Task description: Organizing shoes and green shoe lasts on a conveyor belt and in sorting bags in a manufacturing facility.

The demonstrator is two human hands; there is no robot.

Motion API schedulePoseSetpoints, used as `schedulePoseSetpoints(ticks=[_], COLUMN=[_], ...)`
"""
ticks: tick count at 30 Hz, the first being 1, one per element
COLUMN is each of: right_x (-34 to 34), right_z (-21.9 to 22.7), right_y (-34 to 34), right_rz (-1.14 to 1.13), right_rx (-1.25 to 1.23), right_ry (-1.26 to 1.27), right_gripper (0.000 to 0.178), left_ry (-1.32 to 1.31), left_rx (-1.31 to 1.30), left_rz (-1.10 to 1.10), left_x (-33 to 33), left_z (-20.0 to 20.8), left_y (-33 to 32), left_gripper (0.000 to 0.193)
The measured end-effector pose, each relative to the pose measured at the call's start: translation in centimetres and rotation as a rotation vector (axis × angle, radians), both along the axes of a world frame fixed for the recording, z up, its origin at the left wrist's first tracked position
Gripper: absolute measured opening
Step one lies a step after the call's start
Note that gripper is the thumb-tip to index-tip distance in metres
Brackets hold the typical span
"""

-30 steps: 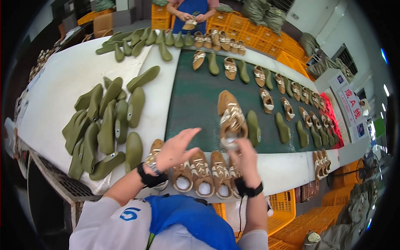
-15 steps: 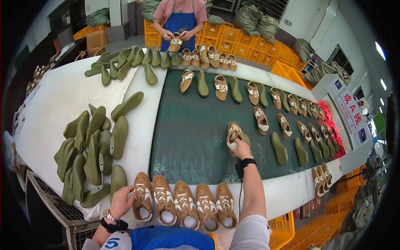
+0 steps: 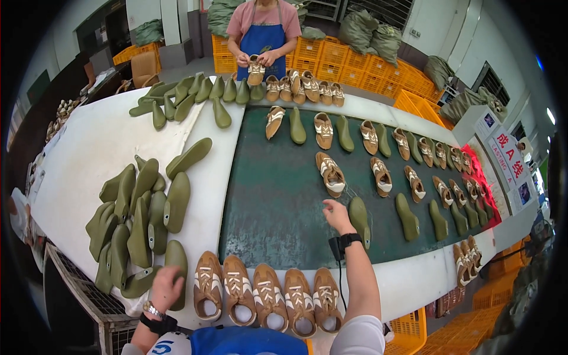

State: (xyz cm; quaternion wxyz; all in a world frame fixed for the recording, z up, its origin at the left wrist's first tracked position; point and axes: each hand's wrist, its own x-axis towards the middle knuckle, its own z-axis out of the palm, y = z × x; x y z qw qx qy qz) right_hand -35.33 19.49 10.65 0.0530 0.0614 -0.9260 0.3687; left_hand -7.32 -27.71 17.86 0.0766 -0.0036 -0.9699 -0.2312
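My left hand (image 3: 168, 288) is over the near end of a green shoe last (image 3: 176, 255), left of the front row of shoes. Its fingers are blurred, so I cannot tell whether they grip the last. My right hand (image 3: 338, 216) is above the dark green work surface (image 3: 278, 219), fingers loosely out and nothing in them. Just beyond it lies a brown sneaker with white stripes (image 3: 330, 175). Another green last (image 3: 359, 222) rests right beside that hand. Along the near edge stand several brown sneakers (image 3: 270, 296), heels toward me.
A pile of green lasts (image 3: 121, 228) covers the left part of the white tabletop (image 3: 77, 154). Sneakers and lasts run in rows toward the sign board (image 3: 503, 148). Across the table, a person in a blue apron (image 3: 260, 47) holds a sneaker (image 3: 255, 70). Orange crates (image 3: 331, 53) stand behind.
My right hand has let go of the sneaker and a last, which now lie apart on the green surface. The left hand has moved from the front sneakers to a last. The view has shifted slightly.
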Motion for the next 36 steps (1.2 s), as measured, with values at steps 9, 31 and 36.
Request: schedulePoseSetpoints(ticks=[9, 31, 36], right_x=[17.0, 28.8, 27.9], right_z=[10.2, 3.4, 3.6], right_y=[-7.2, -40.6, -39.7], right_rz=[0.386, 0.953, 0.852], right_rx=[0.153, 0.261, 0.085], right_ry=[-0.198, -0.247, -0.237], right_gripper=[0.03, 0.042, 0.026], left_ry=[-0.019, 0.276, 0.178], left_rx=[-0.222, 0.026, 0.018], left_rz=[0.042, 0.124, 0.252], left_x=[2.7, 9.8, 9.4], left_z=[-5.5, -3.1, -4.7], left_y=[-8.0, -9.4, -12.0], left_gripper=[0.069, 0.041, 0.06])
